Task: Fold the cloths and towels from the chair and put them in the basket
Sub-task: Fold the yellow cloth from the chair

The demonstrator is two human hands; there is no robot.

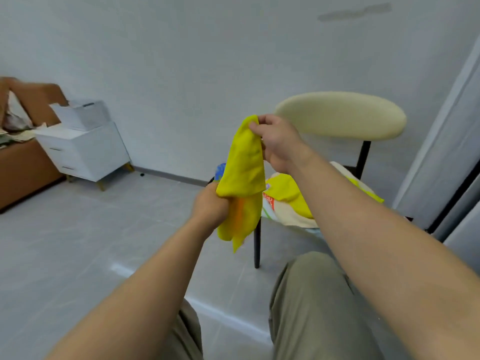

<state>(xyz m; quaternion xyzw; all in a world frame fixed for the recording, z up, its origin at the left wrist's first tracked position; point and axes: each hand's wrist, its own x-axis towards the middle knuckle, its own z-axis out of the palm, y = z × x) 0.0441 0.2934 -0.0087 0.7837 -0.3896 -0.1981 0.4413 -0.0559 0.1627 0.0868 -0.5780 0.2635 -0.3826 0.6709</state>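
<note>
**Item in hand.** The yellow cloth point(242, 178) is held in the air in front of the chair point(340, 115), clear of the seat and resting on nothing. It is bunched, not flat. An orange patch shows in the hanging part; whether it belongs to this cloth or to a second one cannot be told.

**Hands.** On the right hand point(278, 141) the fingers point(255, 128) are closed in a pinch on the cloth's top edge. The left hand point(210, 203) is curled round a gathered lower portion, and loose folds hang below it.

**Other stock.** More cloths point(285, 201) lie heaped on the chair seat and spill over its front edge. The basket is not in view.

**Assessment.** The step appears to be opening the cloth out before the first fold. With a heap on the seat, the task looks to be at an early stage.

**Recommended practice.**
- Find two neighbouring corners — one per hand — instead of gripping mid-cloth.
- Draw the hands apart until the top edge is taut and the cloth hangs square.
- Shake out creases first, then bring corner to corner so the edges meet.
- Keep the hanging end off the floor and off the heap, as a snag there would drag other pieces over the seat's front edge.
</note>
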